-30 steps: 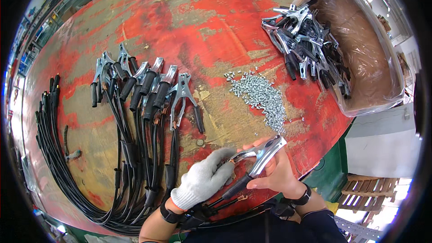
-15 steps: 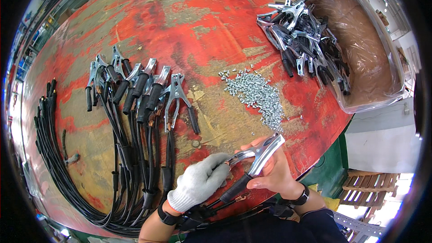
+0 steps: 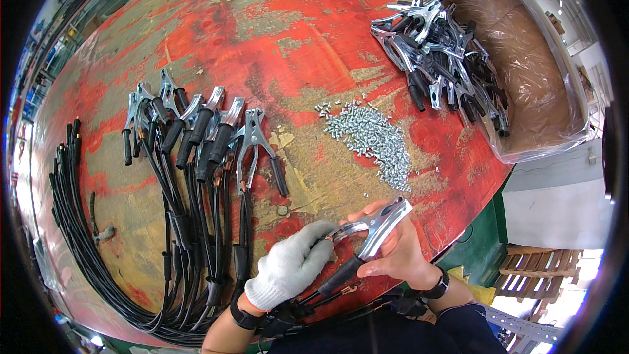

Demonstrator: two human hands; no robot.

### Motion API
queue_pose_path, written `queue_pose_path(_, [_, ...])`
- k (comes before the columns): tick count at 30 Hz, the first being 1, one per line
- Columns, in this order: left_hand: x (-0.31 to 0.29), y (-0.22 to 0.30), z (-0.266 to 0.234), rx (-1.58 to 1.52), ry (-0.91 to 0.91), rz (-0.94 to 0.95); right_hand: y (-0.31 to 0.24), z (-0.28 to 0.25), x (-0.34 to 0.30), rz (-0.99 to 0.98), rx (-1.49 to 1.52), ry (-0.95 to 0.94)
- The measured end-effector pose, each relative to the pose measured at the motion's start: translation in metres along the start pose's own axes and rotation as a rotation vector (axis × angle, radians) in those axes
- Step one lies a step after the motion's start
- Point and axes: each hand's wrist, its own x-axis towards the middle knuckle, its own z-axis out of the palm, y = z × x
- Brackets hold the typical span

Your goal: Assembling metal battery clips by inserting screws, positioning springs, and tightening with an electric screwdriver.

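Note:
At the near edge of the table I hold a silver metal clamp point(image 3: 382, 231) with black handle grips between both hands. My left hand point(image 3: 293, 266), in a white knit glove, is closed on the end of one clamp arm, where a bit of copper shows. My bare right hand point(image 3: 406, 255) wraps round the clamp from the right, its thumb beside the black grip. The clamp's jaw end points up and to the right. Black cables point(image 3: 331, 298) run beneath my hands. What the gloved fingertips pinch is partly hidden.
A heap of small silver screws point(image 3: 373, 141) lies beyond my hands. Clamps joined to black cables point(image 3: 203, 131) lie to the left, next to a bundle of loose cables point(image 3: 72, 203). More clamps point(image 3: 436, 46) spill from a plastic-lined carton point(image 3: 524, 59) at the far right.
Almost nothing differs. My hands and the clamp keep nearly the same pose, while the whole picture has shifted very slightly.

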Motion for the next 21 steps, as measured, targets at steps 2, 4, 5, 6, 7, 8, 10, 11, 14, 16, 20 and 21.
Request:
queue_pose_path(2, [0.001, 0.003, 0.001, 0.004, 0.035, 0.131, 0.001, -0.002, 0.0, 0.009, 0.013, -0.016])
queue_pose_path(4, [0.002, 0.007, 0.001, -0.013, 0.003, 0.099, 0.002, -0.007, -0.001, -0.001, -0.086, -0.038])
queue_pose_path(5, [0.002, 0.008, 0.0, -0.027, -0.027, 0.058, 0.0, -0.007, 0.0, -0.009, -0.094, -0.029])
queue_pose_path(6, [0.002, 0.008, 0.0, -0.026, -0.027, 0.065, -0.001, -0.005, 0.003, 0.037, -0.049, -0.045])
queue_pose_path(7, [0.003, 0.008, -0.001, -0.045, -0.027, -0.016, -0.004, -0.006, 0.005, 0.083, -0.003, -0.061])
queue_pose_path(8, [0.003, 0.007, -0.002, -0.064, -0.028, -0.097, -0.013, -0.009, 0.01, 0.056, 0.06, -0.09])
queue_pose_path(10, [0.002, -0.013, -0.001, -0.242, 0.018, -0.19, -0.029, -0.028, 0.022, 0.024, -0.314, 0.061])
queue_pose_path(11, [0.001, -0.027, 0.0, -0.418, 0.07, -0.292, -0.034, -0.038, 0.026, -0.004, -0.68, 0.208])
queue_pose_path(14, [0.006, -0.008, -0.002, -0.637, 0.071, -0.306, -0.024, -0.079, 0.032, -0.397, -1.494, 0.156])
queue_pose_path(16, [0.007, -0.004, 0.0, -0.653, 0.097, -0.304, -0.015, -0.078, 0.033, -0.408, -1.465, 0.118])
queue_pose_path(20, [0.012, 0.004, 0.004, -0.664, 0.119, -0.323, -0.005, -0.07, 0.039, -0.472, -1.516, 0.032])
queue_pose_path(21, [0.013, 0.004, 0.005, -0.64, 0.125, -0.321, -0.004, -0.07, 0.04, -0.475, -1.517, 0.03])
